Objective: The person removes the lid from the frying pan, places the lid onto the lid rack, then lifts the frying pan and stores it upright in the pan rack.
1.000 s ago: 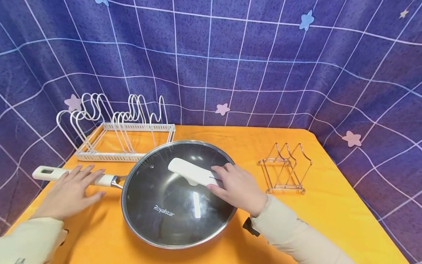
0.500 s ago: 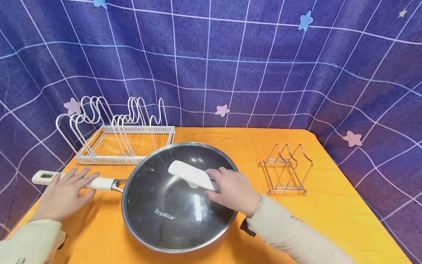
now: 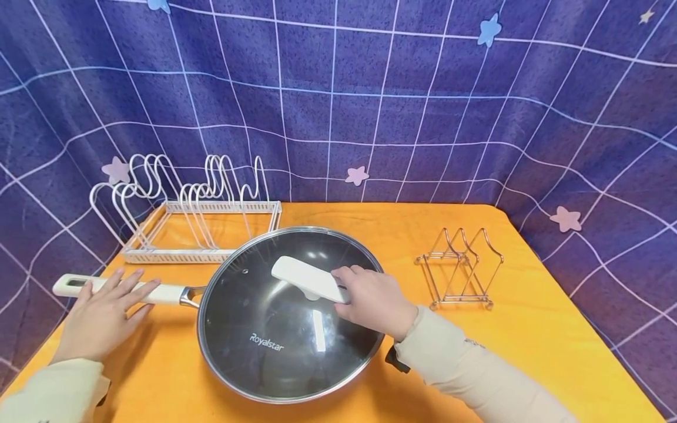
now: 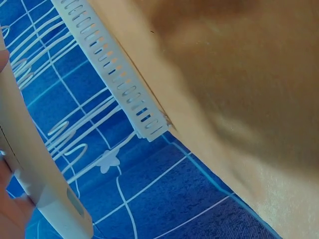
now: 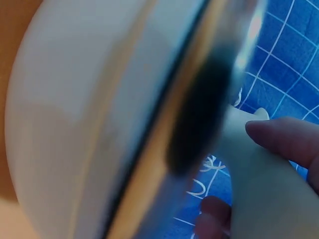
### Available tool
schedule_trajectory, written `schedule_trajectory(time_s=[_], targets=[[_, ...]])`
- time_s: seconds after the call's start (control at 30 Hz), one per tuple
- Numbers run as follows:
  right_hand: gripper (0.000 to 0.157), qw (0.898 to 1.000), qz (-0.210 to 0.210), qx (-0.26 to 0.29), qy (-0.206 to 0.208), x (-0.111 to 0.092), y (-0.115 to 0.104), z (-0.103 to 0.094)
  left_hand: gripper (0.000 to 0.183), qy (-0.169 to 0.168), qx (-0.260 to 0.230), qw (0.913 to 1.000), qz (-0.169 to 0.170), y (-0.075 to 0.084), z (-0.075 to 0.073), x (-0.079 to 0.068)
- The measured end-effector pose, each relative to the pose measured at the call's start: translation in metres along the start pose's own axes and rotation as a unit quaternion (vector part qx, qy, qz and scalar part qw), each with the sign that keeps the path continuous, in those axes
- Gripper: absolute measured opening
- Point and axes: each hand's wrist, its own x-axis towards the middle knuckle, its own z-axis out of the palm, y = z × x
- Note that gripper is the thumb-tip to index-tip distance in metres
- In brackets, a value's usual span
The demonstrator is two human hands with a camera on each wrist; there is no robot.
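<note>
Right hand (image 3: 372, 301) pinches the lid handle (image 3: 304, 276) at right.
Left hand (image 3: 100, 320) lies spread over the wok handle (image 3: 168, 294); the lidded wok (image 3: 280, 320) sits mostly left of the pinch, on the orange worktop (image 3: 545, 329), blue curtain (image 3: 365, 117) beyond.

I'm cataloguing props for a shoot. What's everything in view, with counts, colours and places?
Pan: one, pale outside, beneath the lid
Pan handle: one, cream, extending left
Lid: one, dark-looking glass with metal rim, over the pan
Lid handle: one, white, atop the lid
Larger rack: one, white, back left
Smaller rack: one, copper-coloured, right of the pan
Tablecloth: one, orange, under the racks
Backdrop: one, blue-purple with stars, around back and sides
Wrist items: two, dark, at the cuffs
Sleeves: two, cream, both arms
Left grip: one, bare, across the pan handle
Right grip: one, bare, holding the lid handle
</note>
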Motion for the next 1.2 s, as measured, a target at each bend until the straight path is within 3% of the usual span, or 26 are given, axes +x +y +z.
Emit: schedule_trajectory(time_s=[0.13,0.5,0.83,1.2], targets=[[0.043,1.000,0.015,0.016,-0.008,0.001,0.001,0.000,0.061,-0.004,-0.001,0.9999,-0.009,0.002,0.002,0.001],[0.046,0.999,0.028,0.029,-0.017,0.001,0.000,0.005,0.050,0.041,-0.024,0.9987,-0.020,0.008,0.006,-0.006],[0.046,1.000,0.007,0.027,0.007,0.002,-0.003,0.004,0.048,0.063,-0.024,0.9975,-0.020,0.005,0.004,-0.008],[0.046,0.999,0.011,0.038,0.007,0.002,0.003,0.003,0.066,-0.002,0.014,0.9999,-0.004,0.002,0.005,-0.004]])
